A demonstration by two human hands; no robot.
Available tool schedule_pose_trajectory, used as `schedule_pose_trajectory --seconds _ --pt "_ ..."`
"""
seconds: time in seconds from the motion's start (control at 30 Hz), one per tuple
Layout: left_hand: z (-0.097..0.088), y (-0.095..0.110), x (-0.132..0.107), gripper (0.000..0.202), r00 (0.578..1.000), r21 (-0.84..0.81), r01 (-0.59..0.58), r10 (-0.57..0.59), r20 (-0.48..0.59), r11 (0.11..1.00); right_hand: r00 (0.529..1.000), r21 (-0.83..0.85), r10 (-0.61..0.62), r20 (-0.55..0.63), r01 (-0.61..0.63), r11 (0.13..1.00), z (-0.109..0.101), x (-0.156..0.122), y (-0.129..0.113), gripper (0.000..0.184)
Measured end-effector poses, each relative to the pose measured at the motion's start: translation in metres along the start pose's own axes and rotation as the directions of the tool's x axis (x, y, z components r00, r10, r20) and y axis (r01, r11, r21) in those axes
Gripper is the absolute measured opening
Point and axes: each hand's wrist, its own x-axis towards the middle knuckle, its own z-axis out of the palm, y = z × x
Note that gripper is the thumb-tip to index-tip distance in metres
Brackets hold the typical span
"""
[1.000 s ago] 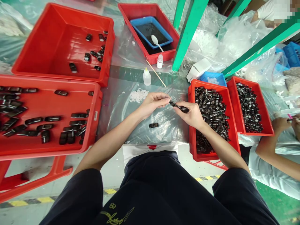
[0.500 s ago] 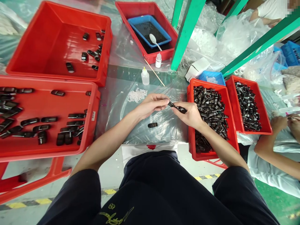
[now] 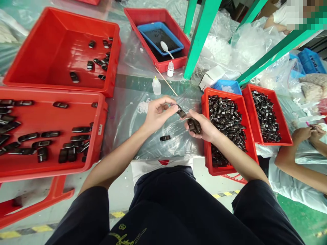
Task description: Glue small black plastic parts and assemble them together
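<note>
My left hand (image 3: 159, 112) pinches a small black part (image 3: 181, 111) between thumb and fingertips above the plastic-covered table (image 3: 133, 92). A little to its right, my right hand (image 3: 204, 127) cups several more black parts (image 3: 194, 125) in its curled fingers, beside the left wall of a red bin (image 3: 205, 136) full of the same pieces. One loose black part (image 3: 165, 138) lies on the table below my hands. A small heap of white bits (image 3: 143, 106) sits just left of my left hand.
Two red trays (image 3: 51, 163), (image 3: 61, 83) with scattered black parts fill the left. Two small dropper bottles (image 3: 156, 85), (image 3: 170, 69), a thin stick (image 3: 166, 81) and a red tray holding a blue dish with a spoon (image 3: 166, 49) stand behind. Green frame legs (image 3: 198, 37) rise at the back. Another person's hands (image 3: 306, 134) work at right.
My hands were joined on one black part; now they have drawn apart, the left lifting a single piece up and left, the right dropping slightly with the other pieces in its palm.
</note>
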Motion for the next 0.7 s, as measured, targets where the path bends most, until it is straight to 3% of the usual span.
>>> schedule_pose_trajectory --seconds 0.13,0.23,0.37,0.43,0.47,0.5,0.57,0.63,0.7 --pt "0.015 0.008 -0.01 0.033 0.987 0.036 -0.079 0.072 0.146 0.996 0.988 0.138 0.143 0.052 -0.149 0.979 0.0 0.006 0.002 0.064" --pt "0.022 0.008 -0.015 0.023 0.977 0.17 -0.151 0.121 0.174 0.974 0.986 0.156 0.152 0.07 -0.162 0.974 0.0 0.007 0.004 0.063" --pt "0.005 0.008 -0.006 0.025 0.991 0.265 -0.103 0.077 0.11 0.959 0.995 0.12 0.099 0.022 -0.101 0.988 -0.004 0.006 0.005 0.051" --pt "-0.011 0.008 0.0 0.027 0.974 0.295 -0.06 -0.009 0.226 0.954 0.998 0.109 0.069 0.007 -0.069 0.992 -0.007 0.006 0.004 0.047" --pt "-0.019 0.008 0.003 0.027 0.936 0.32 -0.044 -0.072 0.343 0.947 0.999 0.107 0.05 0.002 -0.05 0.993 -0.009 0.006 0.003 0.047" --pt "-0.026 0.007 0.004 0.026 0.872 0.358 -0.033 -0.148 0.466 0.933 1.0 0.106 0.028 -0.003 -0.028 0.994 -0.01 0.007 0.002 0.047" --pt "-0.035 0.004 0.003 0.021 0.708 0.475 -0.043 -0.309 0.635 0.879 1.0 0.101 -0.013 -0.014 0.014 0.995 -0.013 0.007 0.0 0.049" --pt "-0.037 0.001 0.0 0.014 0.585 0.579 -0.096 -0.425 0.691 0.81 0.999 0.081 -0.049 -0.016 0.05 0.995 -0.015 0.007 -0.003 0.051" --pt "-0.035 0.002 -0.002 0.004 0.522 0.628 -0.164 -0.473 0.71 0.761 0.997 0.046 -0.08 -0.002 0.08 0.996 -0.016 0.005 -0.005 0.053"
